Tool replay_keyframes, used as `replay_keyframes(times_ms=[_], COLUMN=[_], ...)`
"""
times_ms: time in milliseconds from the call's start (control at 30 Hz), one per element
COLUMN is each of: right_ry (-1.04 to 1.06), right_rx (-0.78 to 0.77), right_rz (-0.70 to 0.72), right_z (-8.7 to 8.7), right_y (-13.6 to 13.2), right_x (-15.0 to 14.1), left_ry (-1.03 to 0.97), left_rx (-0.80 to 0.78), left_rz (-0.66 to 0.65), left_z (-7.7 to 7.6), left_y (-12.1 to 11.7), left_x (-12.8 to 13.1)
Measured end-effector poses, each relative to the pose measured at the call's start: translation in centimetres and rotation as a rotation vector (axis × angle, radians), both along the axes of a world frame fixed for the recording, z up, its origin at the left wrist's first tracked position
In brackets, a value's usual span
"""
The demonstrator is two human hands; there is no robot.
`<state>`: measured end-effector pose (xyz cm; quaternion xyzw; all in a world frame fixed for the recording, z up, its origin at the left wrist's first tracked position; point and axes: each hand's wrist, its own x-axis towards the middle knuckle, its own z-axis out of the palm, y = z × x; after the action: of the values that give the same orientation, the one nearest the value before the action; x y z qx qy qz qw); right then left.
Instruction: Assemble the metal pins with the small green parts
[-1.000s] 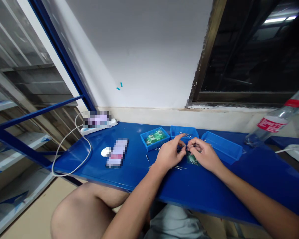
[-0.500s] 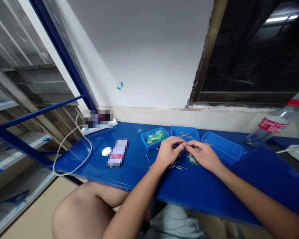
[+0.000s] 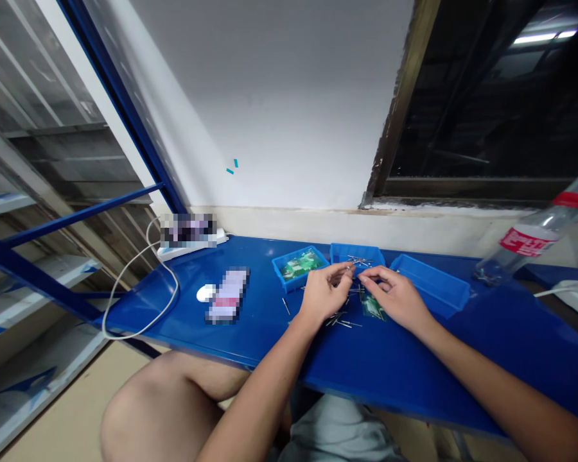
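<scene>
Both hands up over the blue worktop (image 3: 414, 359), tips near each other, small gap btwn. Left hand (image 3: 324, 294): fingers curled in narrow, thumb to index, seemingly pinching a slim metal pin (image 3: 350, 269), though too small at this range to be sure. Right hand (image 3: 395, 296): thumb and index tips nearly together too, pointing at left's tips; can't tell if gripping anything.

Handling now: prob. light, stiff, smooth enough to roll or slip in a loose pinch. Prob. not fragile, but thin, so best taken mid-shaft w/ thumb and index pads, ends left free. No need for a hard squeeze.

Position: right at left thumb and index tips, just beside the right fingertips, w/ middle tray (image 3: 376, 250) behind in line of sight and more pins (image 3: 359, 260) in there. Nearer the body, loose pins (image 3: 340, 319) scattered on the worktop nr left wrist; one lone pin (image 3: 286, 307) farther left, apart from the rest. Under right hand, green packet (image 3: 372, 308), partly covered. Back left, left tray (image 3: 296, 285) w/ green pieces (image 3: 304, 262); back right, right tray (image 3: 433, 285), angled, just beyond right hand.
</scene>
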<state>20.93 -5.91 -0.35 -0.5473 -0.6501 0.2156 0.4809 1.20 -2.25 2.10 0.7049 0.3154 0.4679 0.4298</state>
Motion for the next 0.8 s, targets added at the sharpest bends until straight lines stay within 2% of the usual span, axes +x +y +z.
replay_keyframes(times_ms=[133,367,533,667,800], right_ry=[0.002,0.087,0.142,0.033,-0.004], right_rx=[-0.011,-0.018,0.028,0.109,0.083], right_rz=[-0.004,-0.002,0.013,0.035,0.004], right_z=[-0.2,-0.3,0.3,0.4,-0.1], right_y=[0.1,0.1,-0.2,-0.1,-0.1], right_x=[0.1,-0.1,-0.5,-0.3,0.0], left_ry=[0.005,-0.060,0.001,0.118,0.121], left_rx=[-0.018,-0.020,-0.031,0.053,0.092], left_rz=[-0.034,-0.113,-0.081,-0.061,-0.041], left_z=[0.2,-0.8,-1.2,-1.1,-1.0], left_y=[-0.1,0.7,1.1,0.9,0.9], left_x=[-0.1,0.2,0.0,-0.1,-0.1])
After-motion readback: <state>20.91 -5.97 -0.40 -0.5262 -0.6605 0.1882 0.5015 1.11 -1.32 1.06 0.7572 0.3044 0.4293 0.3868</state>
